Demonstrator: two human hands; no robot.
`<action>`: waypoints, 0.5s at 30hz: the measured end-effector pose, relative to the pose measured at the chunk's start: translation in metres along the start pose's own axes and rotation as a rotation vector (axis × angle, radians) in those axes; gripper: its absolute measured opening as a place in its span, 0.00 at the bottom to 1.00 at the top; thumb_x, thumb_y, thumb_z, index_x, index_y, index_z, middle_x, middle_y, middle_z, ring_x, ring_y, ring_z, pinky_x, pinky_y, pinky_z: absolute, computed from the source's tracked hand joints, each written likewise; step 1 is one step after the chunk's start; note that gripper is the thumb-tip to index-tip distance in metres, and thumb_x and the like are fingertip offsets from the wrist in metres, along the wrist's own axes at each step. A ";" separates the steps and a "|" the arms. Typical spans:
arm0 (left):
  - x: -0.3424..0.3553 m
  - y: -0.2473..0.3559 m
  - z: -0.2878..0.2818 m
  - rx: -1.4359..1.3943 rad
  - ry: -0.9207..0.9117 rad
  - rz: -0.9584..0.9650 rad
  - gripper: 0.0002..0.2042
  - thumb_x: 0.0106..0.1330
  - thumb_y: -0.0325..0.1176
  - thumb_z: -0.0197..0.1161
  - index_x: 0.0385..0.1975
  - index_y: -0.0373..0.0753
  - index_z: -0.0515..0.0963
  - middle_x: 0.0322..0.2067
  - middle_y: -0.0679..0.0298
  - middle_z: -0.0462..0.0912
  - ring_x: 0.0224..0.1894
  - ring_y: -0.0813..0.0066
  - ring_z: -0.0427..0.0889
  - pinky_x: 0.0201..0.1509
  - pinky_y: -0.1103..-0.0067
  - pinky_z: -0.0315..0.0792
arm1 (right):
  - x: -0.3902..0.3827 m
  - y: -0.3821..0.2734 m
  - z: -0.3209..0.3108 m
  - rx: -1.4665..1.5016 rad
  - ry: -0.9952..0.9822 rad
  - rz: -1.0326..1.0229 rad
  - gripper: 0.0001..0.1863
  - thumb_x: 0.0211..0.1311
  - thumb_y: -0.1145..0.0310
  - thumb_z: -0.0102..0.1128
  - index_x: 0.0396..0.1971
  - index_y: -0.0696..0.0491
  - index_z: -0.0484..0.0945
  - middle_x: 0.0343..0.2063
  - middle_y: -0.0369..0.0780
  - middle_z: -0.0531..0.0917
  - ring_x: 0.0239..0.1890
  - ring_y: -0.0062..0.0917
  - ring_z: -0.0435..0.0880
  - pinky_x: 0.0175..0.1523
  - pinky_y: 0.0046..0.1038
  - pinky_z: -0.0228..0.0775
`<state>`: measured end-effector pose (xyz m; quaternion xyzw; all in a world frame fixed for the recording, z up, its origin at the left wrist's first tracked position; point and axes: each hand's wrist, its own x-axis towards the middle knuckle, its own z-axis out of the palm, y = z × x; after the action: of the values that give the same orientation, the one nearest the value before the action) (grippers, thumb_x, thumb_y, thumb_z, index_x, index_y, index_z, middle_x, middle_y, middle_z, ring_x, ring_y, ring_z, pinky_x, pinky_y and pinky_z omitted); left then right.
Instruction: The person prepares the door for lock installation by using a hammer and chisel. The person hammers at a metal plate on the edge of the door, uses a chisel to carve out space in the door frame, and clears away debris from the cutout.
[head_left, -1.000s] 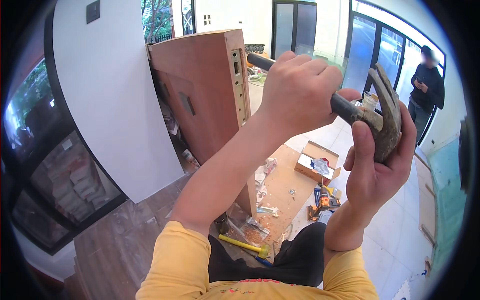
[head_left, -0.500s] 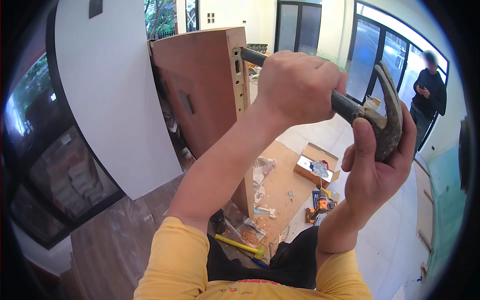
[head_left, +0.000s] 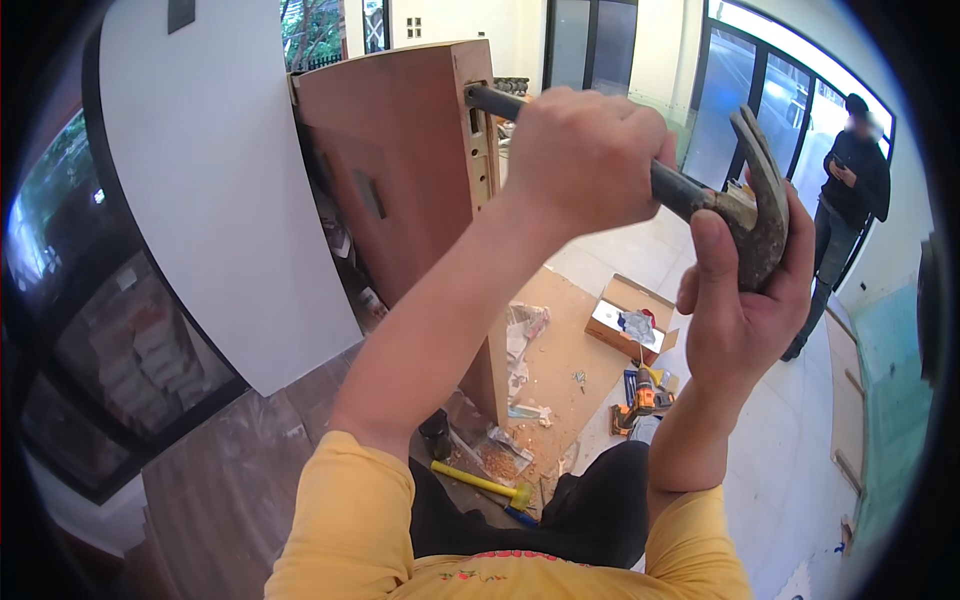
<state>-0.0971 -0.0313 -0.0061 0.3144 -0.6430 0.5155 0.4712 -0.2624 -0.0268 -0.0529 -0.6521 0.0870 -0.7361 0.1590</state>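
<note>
A claw hammer with a dark handle and a worn metal head (head_left: 762, 225) is held crosswise in front of me. My left hand (head_left: 588, 160) is closed in a fist round its handle. My right hand (head_left: 745, 290) cups the head from below, thumb on the near side and fingers behind it. Left of my fist, the dark bar end (head_left: 492, 101) meets the top recess in the edge of a reddish-brown door (head_left: 390, 170). Whether it goes inside the recess is hard to see. Further slots and holes run down that edge.
Below lie a yellow mallet (head_left: 475, 483), an orange-and-black cordless drill (head_left: 648, 392), and an open cardboard box (head_left: 628, 320). Wood chips and plastic litter a brown board (head_left: 560, 350). A white wall panel (head_left: 225, 200) stands left. A person (head_left: 850, 190) stands at the far right.
Both hands and the hammer have shifted slightly left and up in the picture, and the door edge too. The grips look the same. More of the far person's legs shows.
</note>
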 end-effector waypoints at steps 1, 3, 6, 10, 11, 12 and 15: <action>-0.005 0.005 0.002 -0.024 -0.082 -0.017 0.11 0.50 0.32 0.67 0.19 0.42 0.68 0.19 0.64 0.73 0.23 0.64 0.75 0.29 0.70 0.68 | -0.003 0.003 -0.005 0.003 0.016 0.022 0.26 0.57 0.69 0.72 0.53 0.59 0.72 0.40 0.37 0.81 0.39 0.17 0.78 0.46 0.18 0.70; -0.021 0.019 0.000 -0.142 -0.297 -0.083 0.15 0.49 0.31 0.69 0.37 0.41 0.74 0.39 0.59 0.78 0.45 0.61 0.78 0.47 0.71 0.69 | -0.016 0.011 -0.027 -0.097 0.005 0.119 0.25 0.58 0.69 0.71 0.53 0.59 0.72 0.39 0.37 0.82 0.38 0.17 0.78 0.45 0.18 0.70; -0.045 0.012 -0.037 0.094 -0.188 -0.123 0.26 0.45 0.31 0.70 0.48 0.39 0.73 0.50 0.53 0.73 0.56 0.57 0.72 0.59 0.68 0.66 | -0.041 0.031 -0.054 -0.206 -0.045 0.340 0.24 0.59 0.69 0.70 0.53 0.59 0.72 0.36 0.37 0.82 0.36 0.18 0.79 0.43 0.20 0.71; -0.049 -0.065 -0.078 0.177 0.065 -0.393 0.32 0.54 0.27 0.67 0.61 0.36 0.64 0.54 0.55 0.70 0.59 0.59 0.70 0.64 0.69 0.63 | -0.087 0.102 -0.051 -0.494 -0.487 0.490 0.22 0.57 0.66 0.68 0.48 0.58 0.73 0.29 0.50 0.84 0.34 0.48 0.84 0.39 0.39 0.74; -0.044 -0.077 -0.076 0.096 0.020 -0.392 0.30 0.56 0.31 0.66 0.60 0.36 0.65 0.54 0.56 0.71 0.58 0.61 0.70 0.63 0.70 0.64 | -0.104 0.126 -0.045 -0.626 -0.670 0.578 0.21 0.58 0.66 0.66 0.48 0.58 0.73 0.31 0.52 0.84 0.35 0.48 0.83 0.39 0.42 0.73; -0.038 -0.092 -0.070 0.018 -0.021 -0.390 0.29 0.58 0.34 0.66 0.60 0.36 0.67 0.54 0.57 0.73 0.57 0.64 0.71 0.62 0.72 0.65 | -0.124 0.151 -0.039 -0.643 -0.828 0.585 0.20 0.58 0.64 0.65 0.47 0.58 0.73 0.32 0.53 0.83 0.37 0.48 0.83 0.40 0.44 0.73; -0.035 -0.118 -0.068 -0.147 -0.197 -0.514 0.27 0.61 0.38 0.64 0.59 0.35 0.68 0.52 0.59 0.75 0.56 0.68 0.72 0.61 0.74 0.65 | -0.185 0.198 -0.014 -0.654 -1.316 0.601 0.18 0.55 0.65 0.67 0.42 0.57 0.75 0.36 0.52 0.83 0.42 0.49 0.82 0.46 0.43 0.74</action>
<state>0.0402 -0.0009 0.0064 0.4808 -0.6205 0.2979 0.5432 -0.2341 -0.1481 -0.2936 -0.9154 0.3594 -0.0622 0.1700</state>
